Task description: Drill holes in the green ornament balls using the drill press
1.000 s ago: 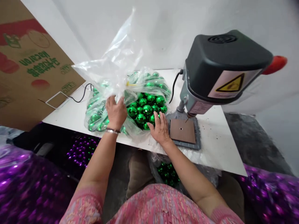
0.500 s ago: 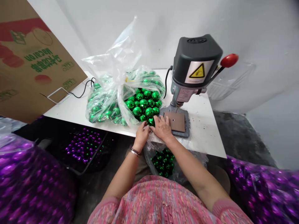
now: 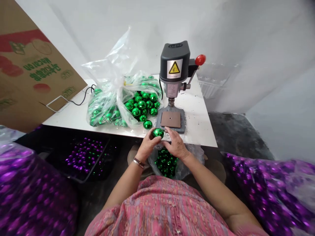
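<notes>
My left hand [image 3: 147,146] is closed on a shiny green faceted ball [image 3: 158,133], with thumb and fingers around it, above the table's front edge. Just right of that ball is my right hand [image 3: 176,144], its thumb and fingers apart; whether a fingertip touches the ball is hard to see. Another loose green ball [image 3: 147,124] lies on the table behind my left hand. Close behind my right hand stands a small drill press [image 3: 175,62] with a brown plate [image 3: 170,119] on its base. The plate has a hole and nothing lies on it.
A clear bag [image 3: 105,108] of green balls spills open on the white table [image 3: 197,121]. Below the edge hangs another bag of green balls [image 3: 166,162]. Purple balls fill bags at left [image 3: 34,193] and right [image 3: 265,190]. A cardboard box [image 3: 36,65] rises at left.
My left hand now shows a green ball in its grip. My right hand has come away from the base of the drill press, fingers apart. The view has shifted to the right.
</notes>
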Tool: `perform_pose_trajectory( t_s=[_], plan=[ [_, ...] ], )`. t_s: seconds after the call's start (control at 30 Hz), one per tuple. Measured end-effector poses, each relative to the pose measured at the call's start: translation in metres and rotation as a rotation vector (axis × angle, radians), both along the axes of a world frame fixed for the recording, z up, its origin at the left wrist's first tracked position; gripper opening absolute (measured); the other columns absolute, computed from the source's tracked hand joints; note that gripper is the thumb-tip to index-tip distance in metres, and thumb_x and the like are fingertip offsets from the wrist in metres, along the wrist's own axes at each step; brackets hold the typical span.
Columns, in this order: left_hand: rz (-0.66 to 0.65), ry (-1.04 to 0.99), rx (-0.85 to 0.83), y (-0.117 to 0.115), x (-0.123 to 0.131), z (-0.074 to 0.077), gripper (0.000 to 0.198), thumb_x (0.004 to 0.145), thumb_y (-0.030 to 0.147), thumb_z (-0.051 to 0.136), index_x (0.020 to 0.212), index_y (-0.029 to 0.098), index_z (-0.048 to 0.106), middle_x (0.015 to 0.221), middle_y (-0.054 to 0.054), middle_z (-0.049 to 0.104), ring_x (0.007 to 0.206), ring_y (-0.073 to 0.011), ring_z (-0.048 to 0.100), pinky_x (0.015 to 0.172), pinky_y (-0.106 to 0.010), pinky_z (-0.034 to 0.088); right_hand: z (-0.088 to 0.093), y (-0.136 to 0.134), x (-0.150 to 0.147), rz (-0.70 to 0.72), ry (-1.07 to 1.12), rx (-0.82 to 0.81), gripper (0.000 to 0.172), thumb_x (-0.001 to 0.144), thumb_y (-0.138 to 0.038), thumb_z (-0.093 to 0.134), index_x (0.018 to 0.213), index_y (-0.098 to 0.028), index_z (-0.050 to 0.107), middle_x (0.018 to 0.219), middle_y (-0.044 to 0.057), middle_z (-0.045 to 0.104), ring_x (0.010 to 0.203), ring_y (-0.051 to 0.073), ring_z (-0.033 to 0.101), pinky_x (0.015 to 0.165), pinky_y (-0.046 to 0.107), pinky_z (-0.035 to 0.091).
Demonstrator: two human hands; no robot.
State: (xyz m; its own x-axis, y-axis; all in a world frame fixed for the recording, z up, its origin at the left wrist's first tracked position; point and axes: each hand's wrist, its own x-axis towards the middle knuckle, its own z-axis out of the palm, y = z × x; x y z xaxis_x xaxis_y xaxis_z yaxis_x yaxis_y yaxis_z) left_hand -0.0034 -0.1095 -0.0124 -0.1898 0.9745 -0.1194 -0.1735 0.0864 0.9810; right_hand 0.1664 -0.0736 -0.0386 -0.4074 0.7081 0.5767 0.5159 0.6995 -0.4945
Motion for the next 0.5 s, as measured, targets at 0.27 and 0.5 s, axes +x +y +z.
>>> perform_pose_trajectory(
  t_s=[0.27,0.5],
  plan=[
    [0.073,0.365,-0.009,0.012,-0.044,-0.012,0.06,0.068,0.034,0.081,0.123,0.016,0.063,0.118,-0.01,0.068,0.113,-0.0258,0.062,0.104,-0.04,0.046,-0.012,0.003,-0.023,0.021,0.052,-0.088,0.029,0.095,-0.029,0.05,0.113,-0.017,0.068,0.11,0.009,0.072,0.106,0.018,0.065,0.098,0.037,0.055],
    [0.004,0.063,-0.007,-0.001,-0.041,-0.01,0.07,0.077,0.05,0.072,0.136,0.023,0.045,0.113,-0.008,0.065,0.096,-0.0224,0.068,0.078,-0.033,0.052,-0.012,-0.008,-0.016,0.025,0.068,-0.152,0.026,0.095,-0.029,0.05,0.106,-0.018,0.071,0.102,0.009,0.073,0.102,0.018,0.067,0.096,0.038,0.057]
  ],
)
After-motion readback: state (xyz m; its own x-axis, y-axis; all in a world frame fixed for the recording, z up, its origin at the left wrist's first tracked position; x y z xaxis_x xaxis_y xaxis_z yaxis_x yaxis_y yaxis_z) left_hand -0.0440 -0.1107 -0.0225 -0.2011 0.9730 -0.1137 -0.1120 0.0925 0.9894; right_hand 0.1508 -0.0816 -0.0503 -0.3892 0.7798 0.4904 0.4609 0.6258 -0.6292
